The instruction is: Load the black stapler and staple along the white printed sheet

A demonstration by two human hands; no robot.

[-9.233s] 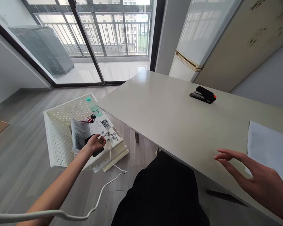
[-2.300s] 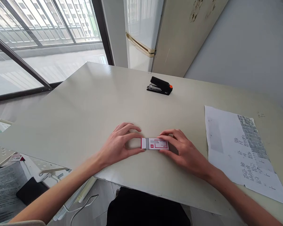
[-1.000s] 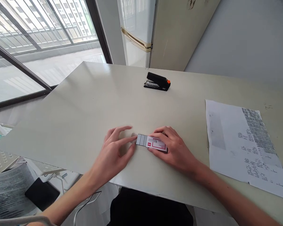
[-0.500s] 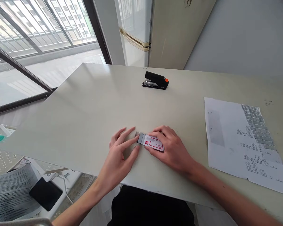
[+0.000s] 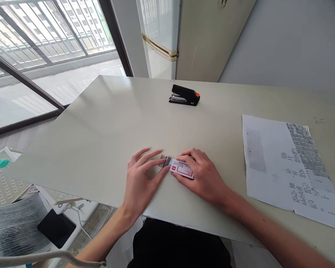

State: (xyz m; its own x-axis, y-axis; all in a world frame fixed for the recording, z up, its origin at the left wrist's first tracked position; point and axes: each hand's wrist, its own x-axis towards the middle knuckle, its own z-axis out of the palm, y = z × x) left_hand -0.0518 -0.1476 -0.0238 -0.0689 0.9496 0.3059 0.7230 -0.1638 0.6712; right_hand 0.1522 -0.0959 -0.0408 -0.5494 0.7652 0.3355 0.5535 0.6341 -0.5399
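A small white-and-red box of staples (image 5: 182, 167) lies flat near the table's front edge. Grey staples (image 5: 167, 162) stick out of its left end. My right hand (image 5: 202, 175) is wrapped over the box from the right, its fingers along the far side and the thumb along the near side. My left hand (image 5: 141, 178) pinches the grey staples between thumb and index finger, while its other fingers are spread above the table. A clear flap or sleeve seems to show beyond the left fingertips. Farther back stands a black stapler (image 5: 184, 95) with an orange tab.
Printed paper sheets (image 5: 279, 171) lie on the pale table (image 5: 123, 119) at the right. Below the left edge are a black flat device (image 5: 57, 227), a cable (image 5: 82, 223) and a printed page (image 5: 13, 227). A fridge (image 5: 159, 41) stands behind the table.
My left thumb has moved up and right onto the grey staples, closing with the index finger. My right hand still holds the box in the same spot.
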